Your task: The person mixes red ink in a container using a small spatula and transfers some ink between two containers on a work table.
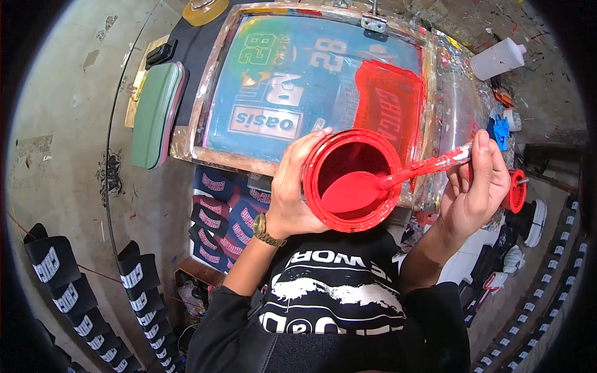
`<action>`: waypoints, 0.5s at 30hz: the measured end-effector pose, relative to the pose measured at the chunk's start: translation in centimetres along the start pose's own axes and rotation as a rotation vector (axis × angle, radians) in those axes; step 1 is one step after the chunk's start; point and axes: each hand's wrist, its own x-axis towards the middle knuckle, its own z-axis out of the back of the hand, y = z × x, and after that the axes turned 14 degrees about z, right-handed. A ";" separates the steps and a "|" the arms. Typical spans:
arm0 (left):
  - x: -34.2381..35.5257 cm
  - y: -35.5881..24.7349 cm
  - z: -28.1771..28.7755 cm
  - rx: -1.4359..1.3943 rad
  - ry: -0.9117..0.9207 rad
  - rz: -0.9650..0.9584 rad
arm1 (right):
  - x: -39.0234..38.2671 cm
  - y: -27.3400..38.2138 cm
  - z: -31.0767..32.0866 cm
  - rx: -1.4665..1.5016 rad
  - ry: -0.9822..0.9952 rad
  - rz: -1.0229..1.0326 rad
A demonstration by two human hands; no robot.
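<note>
My left hand point(292, 186) is wrapped round the side of a red-smeared tub point(311, 214), which is tilted so its mouth faces up at me. Thick red ink point(348, 194) lies inside it. In my right hand point(476, 186) is the handle of a red-coated spoon point(429, 165), pinched between thumb and fingers. The spoon's head rests at the tub's rim, above the ink. Beyond the tub lies a wood-framed printing screen point(249, 99) with blue mesh and several stencil designs. A patch of red ink point(388, 93) covers the screen's right part.
Left of the screen is a green flat case point(155, 115). A white bottle point(499, 59) and a blue glove point(499, 130) are at the right, with a red lid point(517, 191) lower down. Printed fabric pieces point(217, 217) lie below the screen. Black printed pieces point(56, 273) hang in rows.
</note>
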 end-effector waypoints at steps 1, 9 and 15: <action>0.0 0.0 0.0 -0.001 0.001 0.001 | 0.0 0.0 0.0 -0.001 -0.001 -0.001; -0.2 -0.1 0.0 -0.020 -0.008 0.034 | 0.1 -0.2 0.5 0.014 0.005 0.023; 0.0 -0.2 -0.5 -0.034 -0.002 0.040 | 0.2 -0.1 0.8 0.031 0.009 0.017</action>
